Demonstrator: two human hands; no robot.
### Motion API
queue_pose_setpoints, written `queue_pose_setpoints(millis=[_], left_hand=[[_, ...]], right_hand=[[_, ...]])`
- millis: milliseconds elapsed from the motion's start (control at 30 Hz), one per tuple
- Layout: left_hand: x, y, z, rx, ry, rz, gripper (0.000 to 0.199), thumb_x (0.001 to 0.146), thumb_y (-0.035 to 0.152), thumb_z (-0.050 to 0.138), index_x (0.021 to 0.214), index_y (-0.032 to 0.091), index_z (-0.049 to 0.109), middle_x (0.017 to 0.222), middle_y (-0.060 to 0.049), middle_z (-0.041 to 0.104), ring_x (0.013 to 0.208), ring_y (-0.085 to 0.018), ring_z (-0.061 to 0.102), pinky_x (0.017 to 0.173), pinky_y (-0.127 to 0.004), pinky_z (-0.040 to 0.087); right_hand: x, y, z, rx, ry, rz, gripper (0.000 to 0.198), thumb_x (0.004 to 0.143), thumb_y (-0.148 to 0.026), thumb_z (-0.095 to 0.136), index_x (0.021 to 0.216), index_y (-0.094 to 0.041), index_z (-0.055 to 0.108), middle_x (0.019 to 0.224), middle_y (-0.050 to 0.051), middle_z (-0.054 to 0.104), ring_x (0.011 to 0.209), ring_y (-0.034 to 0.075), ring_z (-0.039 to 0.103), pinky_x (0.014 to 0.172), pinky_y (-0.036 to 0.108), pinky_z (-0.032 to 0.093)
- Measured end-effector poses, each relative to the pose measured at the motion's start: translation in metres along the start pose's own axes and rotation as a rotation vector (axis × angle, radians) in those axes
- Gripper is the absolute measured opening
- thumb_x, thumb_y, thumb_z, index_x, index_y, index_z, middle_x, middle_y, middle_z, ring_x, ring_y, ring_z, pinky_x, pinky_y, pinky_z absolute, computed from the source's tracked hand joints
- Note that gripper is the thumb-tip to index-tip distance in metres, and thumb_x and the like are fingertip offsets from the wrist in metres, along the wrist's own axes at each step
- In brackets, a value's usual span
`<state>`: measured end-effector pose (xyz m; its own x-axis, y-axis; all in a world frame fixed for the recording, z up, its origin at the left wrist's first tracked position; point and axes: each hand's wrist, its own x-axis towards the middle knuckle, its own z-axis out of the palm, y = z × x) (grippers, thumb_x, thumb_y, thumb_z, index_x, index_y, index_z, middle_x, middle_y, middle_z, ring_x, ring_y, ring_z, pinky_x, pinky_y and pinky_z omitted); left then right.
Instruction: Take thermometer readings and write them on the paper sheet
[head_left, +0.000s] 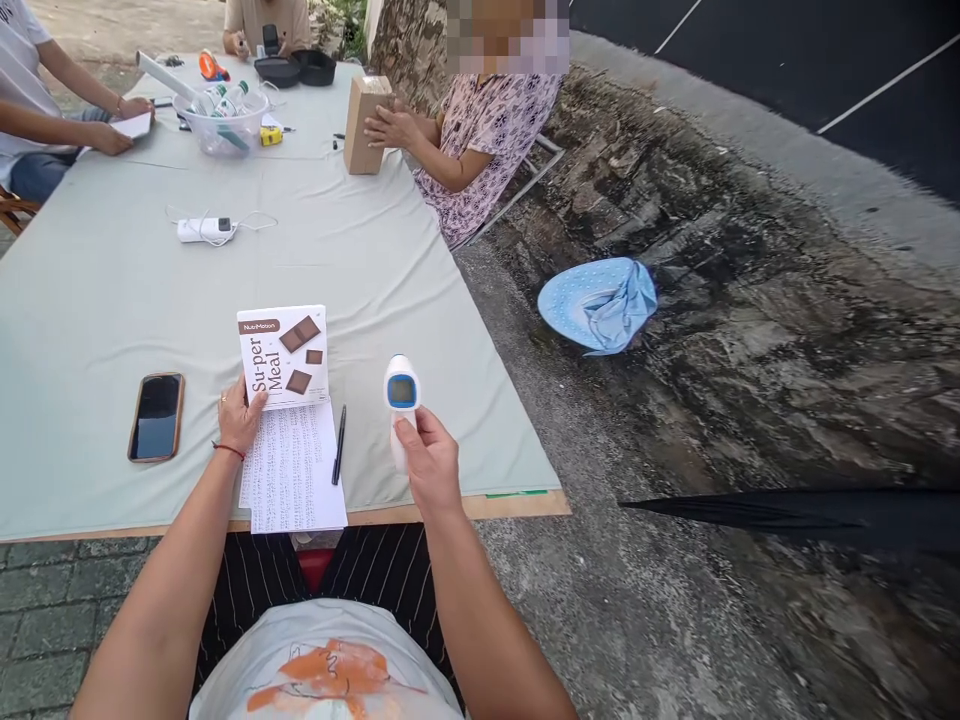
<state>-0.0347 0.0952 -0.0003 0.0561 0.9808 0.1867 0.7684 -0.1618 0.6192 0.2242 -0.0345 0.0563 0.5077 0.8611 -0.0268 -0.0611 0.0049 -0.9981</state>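
My left hand grips the lower left corner of a white box printed "Su-per Meal" with brown chocolate pieces. Under the box's lower edge lie sheets of paper covered in small writing. In my right hand is a white infrared thermometer, held upright by its handle, its blue-framed screen facing me. A black pen rests along the right side of the papers, between my hands. To the left of my left hand, a phone in a brown case lies face up.
A white device with a cord lies mid-table. Farther back stand a clear plastic basket, a yellow tape measure and black bowls. Across the table, a person holds a cardboard box; two others sit beyond. A blue hat lies off the right side.
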Motion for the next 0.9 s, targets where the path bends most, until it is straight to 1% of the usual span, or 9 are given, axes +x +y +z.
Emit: queue_pose_setpoints(millis=[67,167,267,367,500,567,700,800,900], left_hand=[[0.0,0.001,-0.001,-0.009,-0.026,-0.001,0.059,0.087,0.059,0.055,0.133,0.02,0.056,0.115,-0.011,0.07,0.11,-0.031,0.059,0.093,-0.044,0.045],[-0.002,0.003,-0.003,-0.023,-0.057,0.008,0.07,0.075,0.058,0.071,0.132,0.022,0.055,0.117,-0.01,0.069,0.111,-0.032,0.059,0.095,-0.045,0.046],[-0.004,0.005,-0.004,-0.045,-0.071,0.031,0.073,0.073,0.055,0.074,0.134,0.021,0.053,0.118,-0.01,0.069,0.111,-0.032,0.059,0.097,-0.047,0.046],[-0.006,0.006,-0.003,-0.056,-0.07,0.042,0.075,0.075,0.053,0.074,0.138,0.021,0.049,0.121,-0.011,0.067,0.114,-0.033,0.058,0.097,-0.047,0.046],[-0.007,0.008,-0.001,-0.017,-0.065,0.023,0.075,0.073,0.048,0.076,0.137,0.021,0.048,0.121,-0.012,0.065,0.118,-0.034,0.056,0.098,-0.047,0.045],[-0.008,0.01,0.0,0.002,-0.059,0.003,0.074,0.073,0.044,0.077,0.136,0.021,0.048,0.122,-0.013,0.064,0.121,-0.035,0.055,0.099,-0.048,0.044],[-0.008,0.012,0.002,0.01,-0.054,-0.015,0.07,0.076,0.039,0.075,0.137,0.02,0.047,0.124,-0.013,0.063,0.124,-0.036,0.053,0.101,-0.049,0.043],[-0.008,0.011,0.003,0.009,-0.057,-0.004,0.07,0.077,0.039,0.074,0.138,0.02,0.046,0.127,-0.014,0.062,0.125,-0.036,0.053,0.101,-0.049,0.043],[-0.008,0.011,0.004,0.012,-0.057,-0.001,0.07,0.078,0.04,0.073,0.139,0.021,0.046,0.129,-0.014,0.062,0.125,-0.036,0.054,0.101,-0.049,0.043]], right_hand=[[0.011,0.026,-0.009,-0.208,0.054,0.018,0.063,0.07,-0.06,0.07,0.116,-0.017,0.065,0.108,0.011,0.069,0.1,0.027,0.061,0.089,0.042,0.049],[0.025,0.063,-0.026,-0.63,0.051,0.035,0.065,0.069,-0.062,0.068,0.116,-0.017,0.065,0.109,0.013,0.067,0.103,0.03,0.059,0.09,0.045,0.046],[0.032,0.088,-0.042,-0.92,0.034,-0.044,0.059,0.079,-0.059,0.059,0.119,-0.016,0.064,0.108,0.015,0.066,0.104,0.031,0.057,0.088,0.043,0.046],[0.035,0.098,-0.05,-1.057,0.052,-0.122,0.055,0.083,-0.054,0.057,0.122,-0.015,0.062,0.109,0.017,0.065,0.104,0.031,0.056,0.088,0.044,0.044],[0.033,0.094,-0.039,-1.076,0.136,-0.273,0.053,0.083,-0.048,0.062,0.123,-0.015,0.06,0.118,0.021,0.061,0.111,0.035,0.053,0.091,0.048,0.042],[0.029,0.091,-0.025,-0.984,0.054,-0.305,0.045,0.085,-0.046,0.06,0.119,-0.016,0.061,0.11,0.018,0.063,0.103,0.031,0.057,0.087,0.044,0.044],[0.018,0.087,0.01,-0.868,-0.199,-0.182,0.043,0.087,-0.051,0.058,0.114,-0.017,0.061,0.083,0.006,0.065,0.078,0.022,0.06,0.07,0.033,0.044],[0.014,0.086,0.026,-0.932,-0.236,-0.154,0.043,0.087,-0.046,0.058,0.119,-0.017,0.06,0.08,0.004,0.065,0.075,0.021,0.059,0.068,0.031,0.042],[0.015,0.082,0.027,-0.942,-0.241,-0.158,0.042,0.085,-0.032,0.053,0.124,-0.018,0.061,0.082,0.004,0.066,0.074,0.02,0.058,0.07,0.031,0.042]])
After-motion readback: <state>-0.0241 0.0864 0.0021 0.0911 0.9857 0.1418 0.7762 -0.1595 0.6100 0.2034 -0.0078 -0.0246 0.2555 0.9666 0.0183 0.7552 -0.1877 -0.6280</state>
